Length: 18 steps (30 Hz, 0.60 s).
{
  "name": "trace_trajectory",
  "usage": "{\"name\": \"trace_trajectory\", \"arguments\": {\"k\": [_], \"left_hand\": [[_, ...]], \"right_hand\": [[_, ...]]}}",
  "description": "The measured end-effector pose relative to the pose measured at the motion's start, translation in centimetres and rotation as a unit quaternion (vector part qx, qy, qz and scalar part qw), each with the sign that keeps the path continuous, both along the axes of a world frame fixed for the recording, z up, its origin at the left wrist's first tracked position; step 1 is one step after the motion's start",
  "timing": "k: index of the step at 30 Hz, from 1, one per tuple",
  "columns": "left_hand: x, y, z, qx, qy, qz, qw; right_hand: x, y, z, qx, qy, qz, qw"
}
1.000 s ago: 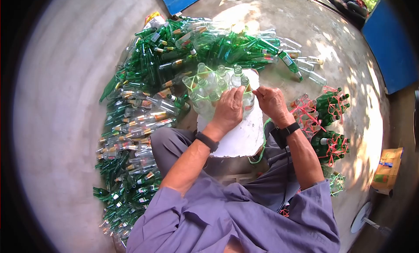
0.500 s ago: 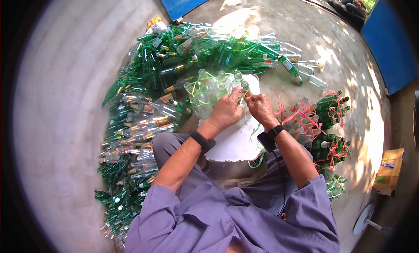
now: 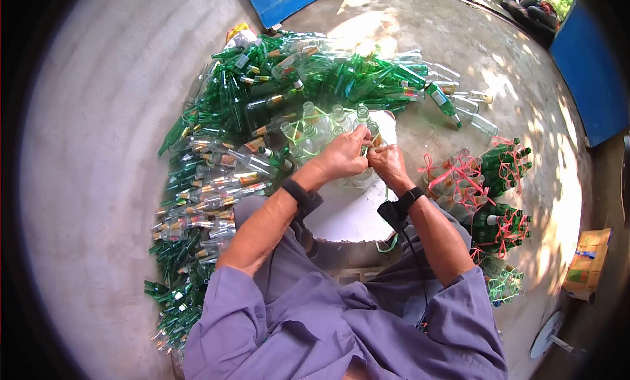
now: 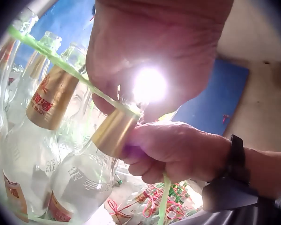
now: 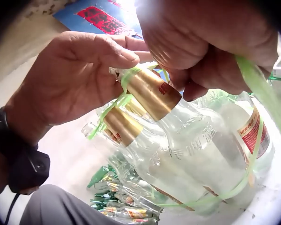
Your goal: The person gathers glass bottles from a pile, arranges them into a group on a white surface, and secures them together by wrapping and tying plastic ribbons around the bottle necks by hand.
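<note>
A cluster of clear glass bottles (image 3: 310, 142) with gold neck foil stands upright on a white board (image 3: 348, 216), bound around the necks and lower down by green plastic strap (image 4: 61, 63). At the near right corner bottle (image 5: 154, 93), my left hand (image 3: 341, 158) pinches the strap close to the mouth, its thumb (image 5: 124, 56) over it. Against the same neck, my right hand (image 3: 388, 165) grips the strap in curled fingers, and a length of strap (image 5: 260, 84) trails from the fist. The fingertips of both hands are partly hidden behind the bottle neck.
Green and clear bottles (image 3: 230, 104) lie heaped beyond the board and down the left side. On the right stand bottle bundles tied with red strap (image 3: 459, 173), and one with green strap (image 3: 504, 285). A cardboard box (image 3: 586, 265) sits farther right.
My right hand has come in from the right to the corner bottle, meeting my left hand. The left hand has turned slightly at the neck, and the strap beside the board has shifted.
</note>
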State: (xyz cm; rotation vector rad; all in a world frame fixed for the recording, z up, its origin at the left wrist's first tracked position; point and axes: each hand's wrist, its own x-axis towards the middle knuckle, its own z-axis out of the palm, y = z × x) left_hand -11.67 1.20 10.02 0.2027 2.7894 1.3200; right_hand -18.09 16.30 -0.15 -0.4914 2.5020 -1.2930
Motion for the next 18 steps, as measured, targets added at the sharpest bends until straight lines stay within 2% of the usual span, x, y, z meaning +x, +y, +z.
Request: {"name": "trace_trajectory", "arguments": {"k": [1,3,6,10,13,16,18], "left_hand": [[-0.2,-0.2,0.3,-0.034,-0.012,-0.016,0.999],[-0.6,-0.4,1.3,-0.078,-0.055,-0.039,0.995],[-1.0,-0.5,3.1,-0.121,-0.104,-0.071,0.985],[-2.0,-1.3,2.8,-0.116,-0.114,-0.107,0.981],[-2.0,-1.2,3.2,-0.156,-0.109,-0.116,0.975],[-1.6,-1.1,3.1,-0.184,-0.077,-0.121,0.972],[-1.3,-1.1,2.8,-0.236,0.057,-0.173,0.955]], "right_hand": [[0.0,0.0,0.4,0.0,-0.002,0.0,1.0],[0.0,0.0,1.3,0.017,-0.081,-0.031,0.996],[0.1,0.0,1.7,0.007,-0.102,-0.034,0.994],[0.5,0.2,3.1,0.009,-0.112,-0.039,0.993],[0.4,0.1,3.5,0.02,-0.115,-0.031,0.993],[0.4,0.0,3.4,0.03,-0.097,-0.032,0.994],[0.5,0.0,3.4,0.026,-0.097,-0.039,0.994]]}}
